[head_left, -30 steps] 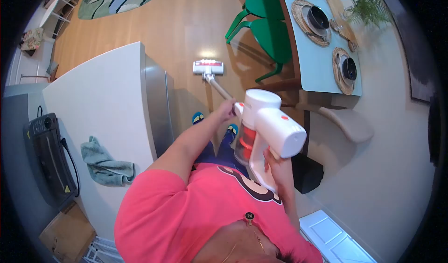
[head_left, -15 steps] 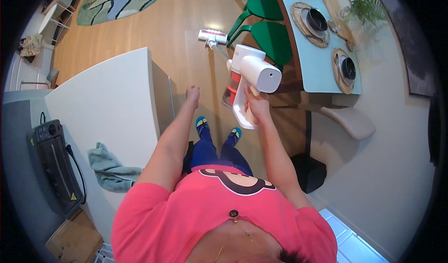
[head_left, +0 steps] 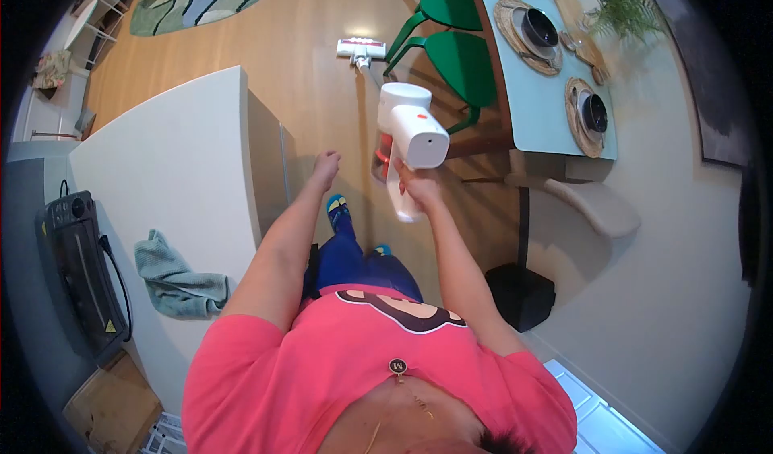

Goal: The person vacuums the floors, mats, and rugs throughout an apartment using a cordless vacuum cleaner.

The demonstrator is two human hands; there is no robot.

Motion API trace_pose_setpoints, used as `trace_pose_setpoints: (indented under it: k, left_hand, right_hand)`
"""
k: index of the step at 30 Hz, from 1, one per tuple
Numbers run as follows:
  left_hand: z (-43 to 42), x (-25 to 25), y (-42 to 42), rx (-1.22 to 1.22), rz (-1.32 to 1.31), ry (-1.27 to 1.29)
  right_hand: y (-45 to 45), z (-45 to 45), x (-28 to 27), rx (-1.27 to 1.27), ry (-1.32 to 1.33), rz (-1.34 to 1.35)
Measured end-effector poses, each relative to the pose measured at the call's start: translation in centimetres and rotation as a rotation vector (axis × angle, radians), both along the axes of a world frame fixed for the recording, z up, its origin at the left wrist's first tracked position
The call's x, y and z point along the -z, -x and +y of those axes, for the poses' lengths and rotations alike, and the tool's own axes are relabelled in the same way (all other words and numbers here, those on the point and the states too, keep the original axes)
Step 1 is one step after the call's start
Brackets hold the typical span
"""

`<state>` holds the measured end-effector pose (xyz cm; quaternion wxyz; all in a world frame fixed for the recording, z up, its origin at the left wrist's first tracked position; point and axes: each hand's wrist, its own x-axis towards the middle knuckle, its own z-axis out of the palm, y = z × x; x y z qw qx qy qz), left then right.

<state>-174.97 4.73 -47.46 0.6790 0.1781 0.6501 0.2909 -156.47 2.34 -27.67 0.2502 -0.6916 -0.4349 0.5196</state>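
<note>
My right hand point(head_left: 420, 187) is wrapped round the handle of a white cordless vacuum cleaner point(head_left: 423, 138). Its red and clear dust cup is partly hidden behind the body. Ahead, the floor head point(head_left: 362, 49) lies flat on the wooden floor and lights the boards in front of it. The tube between them is partly covered by the motor body. My left hand point(head_left: 325, 169) hangs free beside the white counter, fingers curled in with nothing seen in them.
Green chairs point(head_left: 460, 66) stand right of the floor head, against a dining table point(head_left: 527, 136) laid with bowls and woven mats. At left is a white counter point(head_left: 173, 156) with a cloth point(head_left: 179, 281) and a black appliance point(head_left: 84, 273). A patterned rug point(head_left: 201, 3) lies beyond.
The vacuum's body has swung left and turned in my right hand. The floor head appears slightly farther forward and left. My feet have shifted in a step, and the whole view has moved a little.
</note>
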Motion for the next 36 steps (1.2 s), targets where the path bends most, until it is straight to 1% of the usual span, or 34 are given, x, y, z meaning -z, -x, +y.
trace_pose_setpoints:
  k: [3,4,6,7,8,9,10,11,13,14,15,16,17,18,19,20,21,23,26,27,28,31,32,35,36]
  left_hand:
    - [-1.4,2.0,-2.2,0.149,0.122,-0.038]
    - [-1.7,2.6,-3.4,0.171,0.091,-0.035]
    - [-2.5,2.1,-6.2,0.216,0.032,-0.025]
    - [-3.1,1.6,-7.9,0.186,-0.049,0.015]
    - [-3.8,-0.2,-9.5,0.158,-0.130,0.058]
    - [-4.8,-0.7,-11.3,0.131,-0.211,0.108]
    - [-5.6,0.1,-13.1,0.149,-0.325,0.129]
    - [-6.2,2.4,-15.2,0.167,-0.437,0.139]
    - [-8.8,5.0,-19.8,0.260,-0.684,0.059]
    - [-10.0,5.4,-21.6,0.305,-0.806,0.014]
    - [-11.2,2.7,-22.3,0.257,-0.764,0.104]
    - [-12.7,-2.7,-21.6,0.208,-0.721,0.193]
    - [-13.9,-5.9,-21.0,0.156,-0.677,0.281]
    - [-14.5,-5.9,-21.2,0.168,-0.743,0.296]
    - [-15.2,-6.0,-21.3,0.190,-0.658,0.275]
    - [-15.7,-8.1,-20.8,0.212,-0.570,0.255]
    - [-16.1,-9.1,-20.2,0.235,-0.478,0.234]
    - [-15.3,-7.5,-20.1,0.308,-0.488,0.235]
    - [-12.2,-6.0,-19.4,0.399,-0.512,0.195]
    - [-11.0,-5.0,-19.2,0.427,-0.521,0.177]
    - [-9.8,-3.9,-19.1,0.401,-0.553,0.149]
    - [-5.8,-3.7,-18.4,0.573,-0.190,-0.010]
    - [-6.0,-4.6,-17.6,0.389,-0.145,-0.258]
    - [-5.8,-6.8,-14.2,0.191,-0.137,-0.290]
    - [-6.0,-6.2,-13.0,0.194,-0.091,-0.285]
  right_hand:
    - [-1.3,-4.4,-3.1,-0.110,0.052,-0.067]
    - [-2.1,-6.2,-3.7,-0.150,0.080,-0.085]
    - [-3.9,-10.4,-2.9,-0.143,-0.177,-0.194]
    - [-5.0,-12.4,-2.6,-0.153,-0.277,-0.243]
    - [-5.8,-14.2,-2.6,-0.161,-0.376,-0.298]
    - [-6.4,-15.8,-3.6,-0.182,-0.441,-0.346]
    - [-6.8,-17.6,-4.7,-0.151,-0.400,-0.361]
    - [-7.2,-19.3,-5.8,-0.120,-0.358,-0.376]
    - [-7.5,-22.5,-9.2,0.040,-0.081,-0.310]
    - [-7.7,-23.8,-10.9,0.121,0.037,-0.269]
    - [-8.2,-24.8,-12.8,0.198,0.121,-0.202]
    - [-8.3,-26.0,-13.8,0.273,0.205,-0.134]
    - [-8.4,-27.2,-14.2,0.346,0.161,-0.076]
    - [-8.5,-28.2,-14.2,0.416,0.104,-0.014]
    - [-8.3,-28.9,-14.4,0.486,0.053,0.048]
    - [-7.9,-29.2,-14.6,0.528,0.023,0.082]
    - [-7.3,-29.6,-14.3,0.547,0.047,0.113]
    - [-6.6,-29.5,-14.0,0.581,0.095,0.174]
    - [-4.7,-27.6,-12.1,0.686,0.058,0.215]
    - [-4.3,-26.9,-11.5,0.684,0.060,0.222]
    - [-3.9,-26.0,-10.8,0.681,0.061,0.228]
    - [-3.3,-22.5,-8.8,0.714,0.031,0.264]
    - [-2.8,-21.4,-7.9,0.729,0.014,0.279]
    - [-3.1,-18.2,-4.2,0.744,-0.044,0.313]
    - [-3.3,-16.9,-3.3,0.730,-0.009,0.335]
